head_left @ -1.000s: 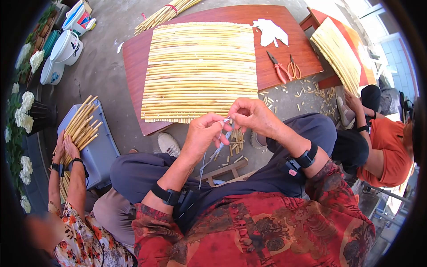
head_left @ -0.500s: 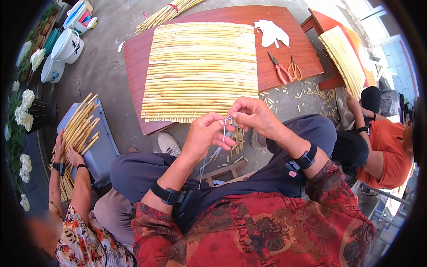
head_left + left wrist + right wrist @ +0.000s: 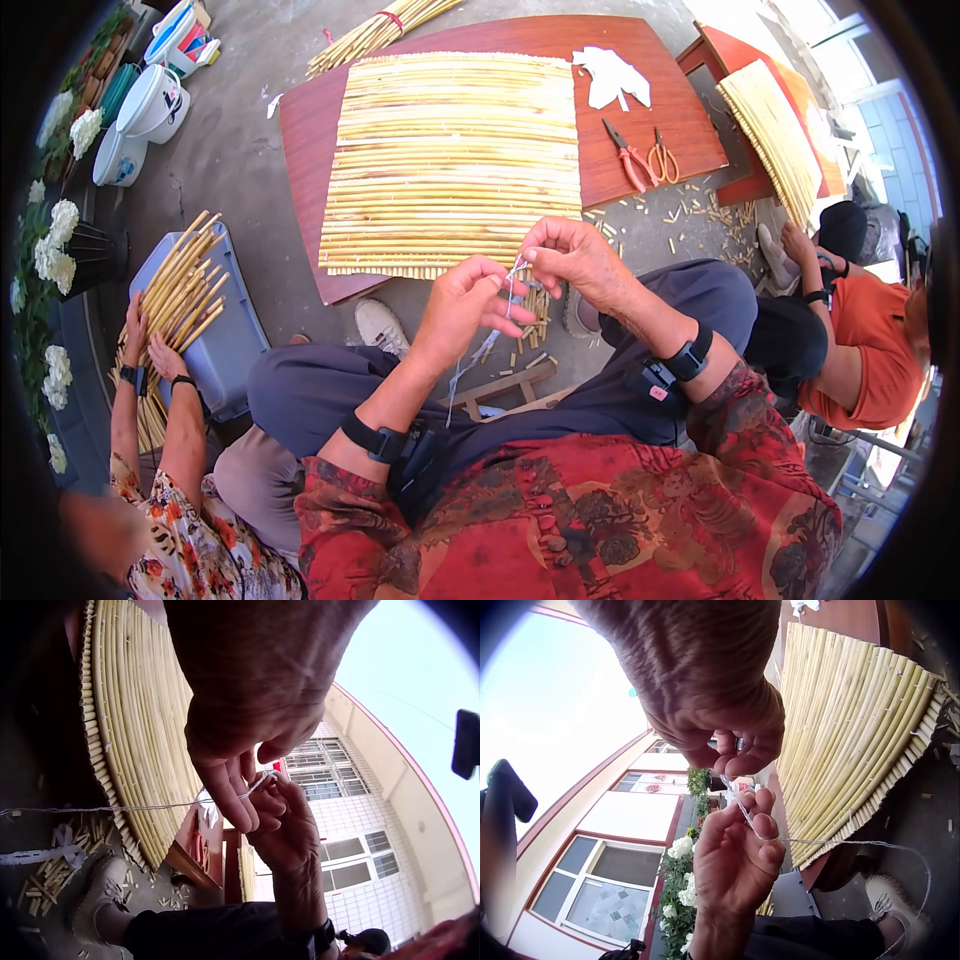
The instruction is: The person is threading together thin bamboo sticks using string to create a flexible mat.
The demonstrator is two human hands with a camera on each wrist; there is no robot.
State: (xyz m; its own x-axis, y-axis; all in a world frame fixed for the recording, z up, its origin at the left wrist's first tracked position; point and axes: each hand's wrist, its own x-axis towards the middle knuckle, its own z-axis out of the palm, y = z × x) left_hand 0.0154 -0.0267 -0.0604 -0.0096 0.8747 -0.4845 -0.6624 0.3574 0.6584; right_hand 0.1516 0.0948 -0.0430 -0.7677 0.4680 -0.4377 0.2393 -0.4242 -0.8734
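Note:
A thin whitish string (image 3: 512,285) runs between the two hands, above the lap and just below the near edge of the reed mat (image 3: 450,165). The left hand (image 3: 467,303) pinches it between thumb and forefinger, the other fingers loosely spread. Close beside it, the right hand (image 3: 577,262) pinches the string with thumb and fingertips. In the right wrist view the string (image 3: 855,842) crosses the left fingers (image 3: 763,829) and trails off in a loop. The left wrist view shows it stretching away to the side.
Pliers (image 3: 630,157), scissors (image 3: 662,157) and a white glove-like cloth (image 3: 612,77) lie on the red table (image 3: 690,130). Cut reed pieces litter the floor. At left a person's hands hold reeds (image 3: 185,290) over a grey bin (image 3: 235,350); another person in orange sits at right by a second mat (image 3: 775,130).
The left fingers have spread a little and the string between the hands has shifted. Compared with the earliest frame, the person at left has moved their hands apart on the reeds.

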